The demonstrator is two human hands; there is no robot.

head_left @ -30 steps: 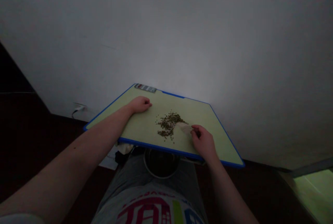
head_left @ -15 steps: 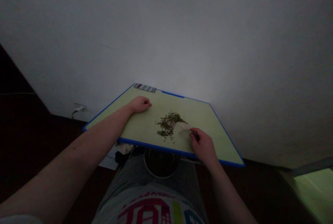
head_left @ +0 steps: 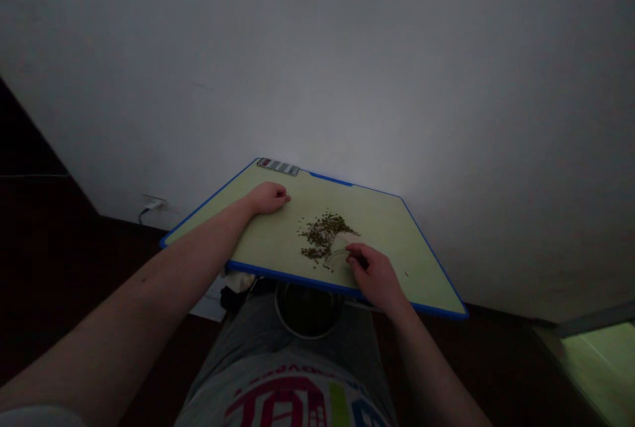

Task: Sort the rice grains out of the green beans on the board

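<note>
Protractor-like clear piece (head_left: 337,257) is lying toward the near side of the board (head_left: 387,215), between the right hand (head_left: 372,272) and a spread of small dark grains (head_left: 325,232). It's reaching left from the fingertips, dipping slightly toward the near edge; its visible arc is bowing toward the far left. Long axis: seemingly left-right, though I'm not getting a firm read, since the fingers are covering the right end and the clear body is blending into the board.

Right thumb and index finger are pinching that right end, nearly together; the other fingers are curling under, mostly out of sight. A pale patch (head_left: 341,240) is showing just beyond the arc, too blurred to identify.

Left hand (head_left: 270,197) is resting on the board, well apart from the piece, fingers loosely curled inward; its palm is hidden, so I can't tell whether it's holding anything. Left forearm is blocking part of the board. A printed strip (head_left: 278,166) is sitting at the far left corner, text unreadable. Below the near edge, a bowl (head_left: 308,337) is standing partly covered, contents too dark to make out.
</note>
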